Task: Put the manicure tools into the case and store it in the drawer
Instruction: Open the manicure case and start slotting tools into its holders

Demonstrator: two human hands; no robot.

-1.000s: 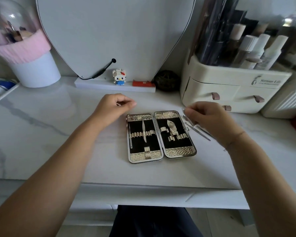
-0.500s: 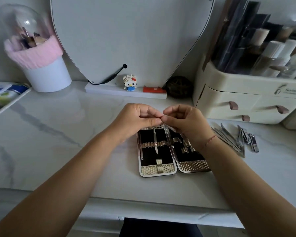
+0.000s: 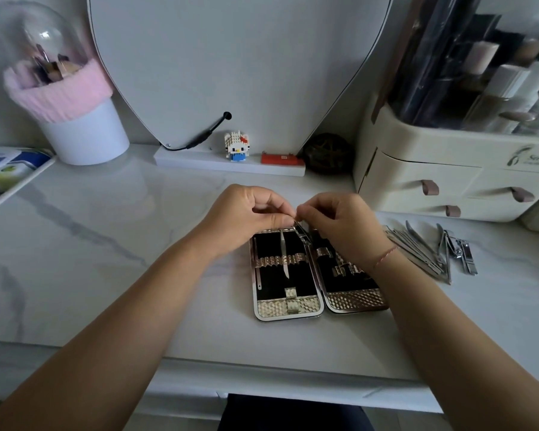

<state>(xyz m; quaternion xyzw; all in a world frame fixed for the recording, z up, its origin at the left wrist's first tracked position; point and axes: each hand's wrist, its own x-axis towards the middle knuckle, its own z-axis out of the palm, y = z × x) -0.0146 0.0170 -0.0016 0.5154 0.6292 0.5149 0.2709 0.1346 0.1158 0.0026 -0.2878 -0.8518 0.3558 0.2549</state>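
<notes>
Manicure case lay open on the bench; your left grip and right grip pinched one slim tool above its 12 o'clock edge, likely to slot it; spare tools lay at 3 o'clock.

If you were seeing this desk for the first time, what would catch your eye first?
Both hands meet mid-desk: the left hand and right hand pinch a thin metal tool above the open manicure case. To its right lie loose metal tools, and a heart-shaped mirror stands behind.
</notes>
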